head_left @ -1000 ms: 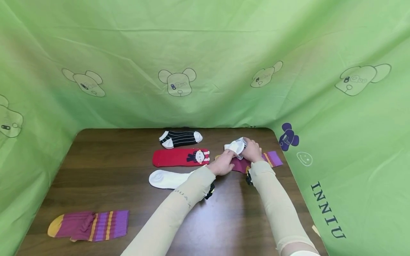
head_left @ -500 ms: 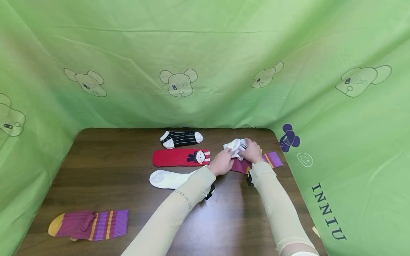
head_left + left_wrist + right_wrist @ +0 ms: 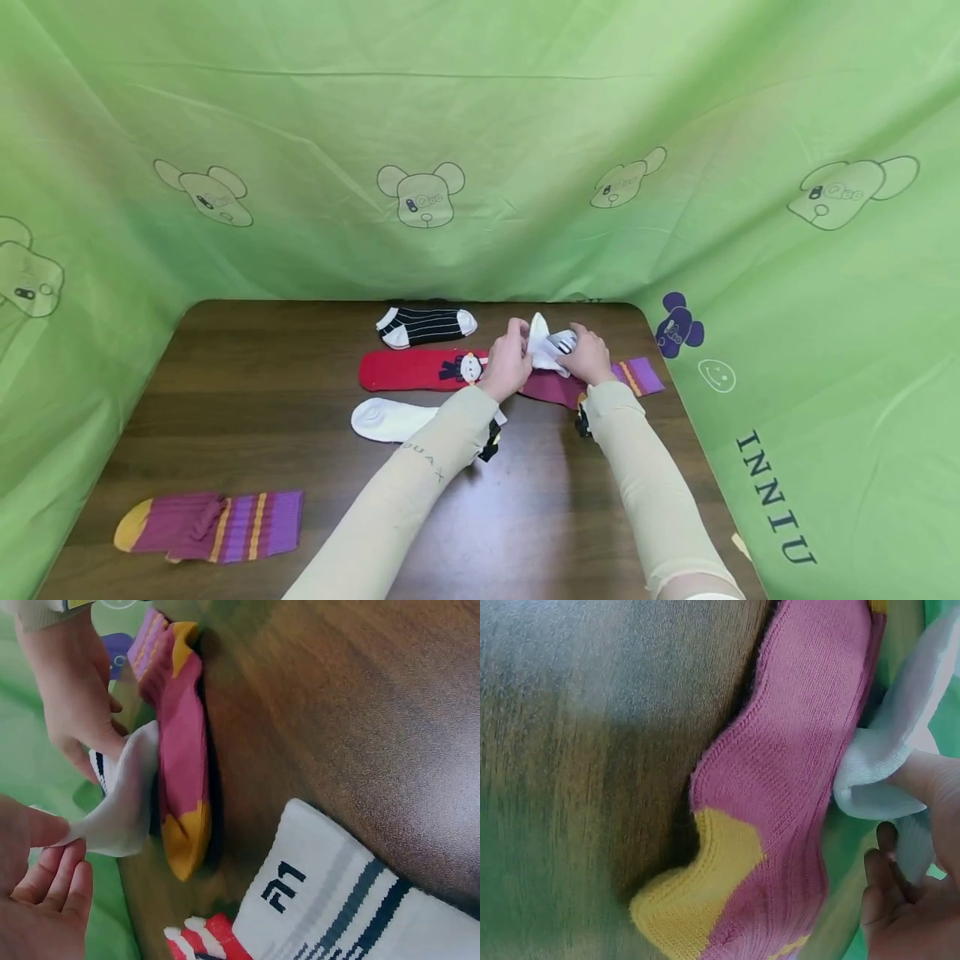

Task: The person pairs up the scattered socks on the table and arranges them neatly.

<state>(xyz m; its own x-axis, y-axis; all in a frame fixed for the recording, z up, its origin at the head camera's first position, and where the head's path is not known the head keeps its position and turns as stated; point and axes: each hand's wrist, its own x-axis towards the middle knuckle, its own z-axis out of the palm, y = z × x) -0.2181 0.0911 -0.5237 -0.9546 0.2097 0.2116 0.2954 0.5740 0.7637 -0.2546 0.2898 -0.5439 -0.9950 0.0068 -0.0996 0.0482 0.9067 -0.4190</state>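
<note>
A white sock with dark stripes (image 3: 540, 348) is held bunched between both hands near the table's back right. My left hand (image 3: 507, 360) pinches one end of it between thumb and fingers, pulling that end up into a point, as the left wrist view shows. The other end, where the dark stripes show, is gripped by my right hand (image 3: 588, 357). Close beside the white sock, on its near side, lies a maroon sock (image 3: 787, 727) with yellow heel and toe and a purple cuff; in the head view the right hand and wrist partly cover it.
Left of the hands lie a black striped ankle sock (image 3: 426, 326), a red sock (image 3: 405, 370) with a cartoon figure, and a white sock (image 3: 390, 420) partly under the left sleeve. Another maroon and purple sock (image 3: 183, 527) lies front left. Green cloth (image 3: 420, 250) surrounds the table.
My left hand has risen and shifted slightly left, lifting one end of the white sock into an upright point. The right hand stays almost in place; the other socks lie as before.
</note>
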